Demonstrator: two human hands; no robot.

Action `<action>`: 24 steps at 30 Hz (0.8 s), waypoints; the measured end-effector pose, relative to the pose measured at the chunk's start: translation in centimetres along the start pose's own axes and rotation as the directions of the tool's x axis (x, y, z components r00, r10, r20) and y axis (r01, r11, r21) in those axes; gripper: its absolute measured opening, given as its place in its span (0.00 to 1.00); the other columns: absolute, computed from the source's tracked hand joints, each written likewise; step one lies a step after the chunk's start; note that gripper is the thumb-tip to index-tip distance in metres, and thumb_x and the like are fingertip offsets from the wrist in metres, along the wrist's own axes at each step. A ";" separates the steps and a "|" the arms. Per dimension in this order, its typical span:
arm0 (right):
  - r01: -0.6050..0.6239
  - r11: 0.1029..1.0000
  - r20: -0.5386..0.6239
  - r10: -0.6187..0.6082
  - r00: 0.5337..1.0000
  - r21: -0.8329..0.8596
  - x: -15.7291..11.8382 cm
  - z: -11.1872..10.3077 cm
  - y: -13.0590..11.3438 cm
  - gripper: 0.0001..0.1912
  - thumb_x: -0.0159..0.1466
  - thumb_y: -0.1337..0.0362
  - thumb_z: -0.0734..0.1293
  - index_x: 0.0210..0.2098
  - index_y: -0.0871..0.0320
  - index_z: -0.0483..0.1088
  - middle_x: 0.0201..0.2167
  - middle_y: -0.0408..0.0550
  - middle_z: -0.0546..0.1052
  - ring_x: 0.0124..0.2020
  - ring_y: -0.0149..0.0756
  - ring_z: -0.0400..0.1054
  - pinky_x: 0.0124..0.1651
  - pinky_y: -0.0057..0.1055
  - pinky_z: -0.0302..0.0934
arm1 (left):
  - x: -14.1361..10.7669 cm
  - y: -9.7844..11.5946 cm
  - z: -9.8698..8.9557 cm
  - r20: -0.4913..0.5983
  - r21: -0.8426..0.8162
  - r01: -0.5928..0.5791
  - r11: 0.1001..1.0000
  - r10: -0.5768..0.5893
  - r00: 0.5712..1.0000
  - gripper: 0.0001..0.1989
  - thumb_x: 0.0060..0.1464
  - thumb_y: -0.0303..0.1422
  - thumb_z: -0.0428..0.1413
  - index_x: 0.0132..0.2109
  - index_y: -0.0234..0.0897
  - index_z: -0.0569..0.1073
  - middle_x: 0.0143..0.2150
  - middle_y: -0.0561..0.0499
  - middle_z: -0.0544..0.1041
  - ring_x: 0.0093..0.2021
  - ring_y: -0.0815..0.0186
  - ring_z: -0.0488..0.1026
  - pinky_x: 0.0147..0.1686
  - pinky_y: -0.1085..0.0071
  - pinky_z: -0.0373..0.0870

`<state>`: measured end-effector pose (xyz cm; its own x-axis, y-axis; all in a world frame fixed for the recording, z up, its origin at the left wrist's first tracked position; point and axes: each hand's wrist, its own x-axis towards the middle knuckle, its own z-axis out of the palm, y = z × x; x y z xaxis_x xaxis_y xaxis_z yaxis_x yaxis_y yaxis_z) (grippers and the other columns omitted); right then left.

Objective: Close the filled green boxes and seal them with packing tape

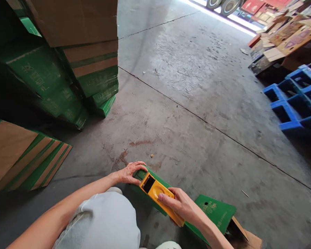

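Observation:
A yellow tape dispenser-like tool (158, 194) with a dark window at its front end is in my right hand (177, 204), whose thumb lies on its top. It rests over a long green cardboard piece (155, 174) that runs diagonally near my knees. At the far left end of that cardboard, my left hand (133, 172) curls its fingers around the edge, close to the tool's front. A wider green flap (215, 211) and brown cardboard lie beyond my right wrist.
Green and brown cartons (93, 62) are stacked at the left, with a striped carton (33, 162) below them. Blue plastic pallets (287, 103) and opened cardboard boxes (295, 41) stand at the right. Truck wheels (229, 6) show at the top.

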<state>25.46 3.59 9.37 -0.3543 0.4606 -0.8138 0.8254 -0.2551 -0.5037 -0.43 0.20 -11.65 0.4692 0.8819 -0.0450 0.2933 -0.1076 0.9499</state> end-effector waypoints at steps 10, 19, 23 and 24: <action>0.084 0.995 0.024 -0.083 0.996 -0.060 0.2 -1.9 5.3 0.33 0.60 0.32 0.68 0.37 0.61 0.74 0.29 0.44 0.72 0.30 0.34 0.62 0.30 0.28 0.51 | 0.0 0.1 -0.6 0.059 0.094 0.010 0.996 -0.015 0.998 0.41 0.46 0.59 0.70 0.64 0.50 0.74 0.72 0.43 0.68 0.73 0.46 0.63 0.71 0.52 0.56; 0.116 0.983 -0.028 -0.121 0.992 -0.140 1.1 -1.3 6.9 0.31 0.63 0.35 0.65 0.35 0.60 0.72 0.28 0.43 0.73 0.29 0.33 0.62 0.28 0.28 0.49 | 0.3 2.6 0.3 0.098 0.518 -0.117 0.847 0.077 0.992 0.50 0.40 0.63 0.69 0.65 0.43 0.69 0.77 0.36 0.59 0.78 0.42 0.50 0.75 0.42 0.36; 0.116 0.984 -0.034 -0.122 0.992 -0.138 1.0 -1.4 7.1 0.30 0.64 0.36 0.65 0.36 0.59 0.72 0.27 0.43 0.73 0.27 0.33 0.63 0.27 0.28 0.48 | 0.3 3.3 2.1 0.143 0.606 -0.197 0.770 0.138 0.980 0.60 0.35 0.61 0.72 0.69 0.36 0.63 0.77 0.31 0.57 0.79 0.41 0.48 0.77 0.44 0.33; 0.119 0.985 -0.030 -0.124 0.992 -0.128 1.0 -1.4 7.3 0.29 0.65 0.36 0.65 0.36 0.59 0.72 0.27 0.43 0.74 0.27 0.33 0.63 0.27 0.28 0.48 | 0.3 3.3 2.3 0.147 0.606 -0.198 0.771 0.136 0.980 0.59 0.35 0.60 0.72 0.69 0.36 0.62 0.76 0.31 0.59 0.78 0.42 0.50 0.77 0.44 0.34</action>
<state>31.74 3.39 5.35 -0.4405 0.5144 -0.7358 0.8267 -0.0870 -0.5558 2.62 -0.98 -9.24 0.6219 0.7821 0.0395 0.6378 -0.5351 0.5539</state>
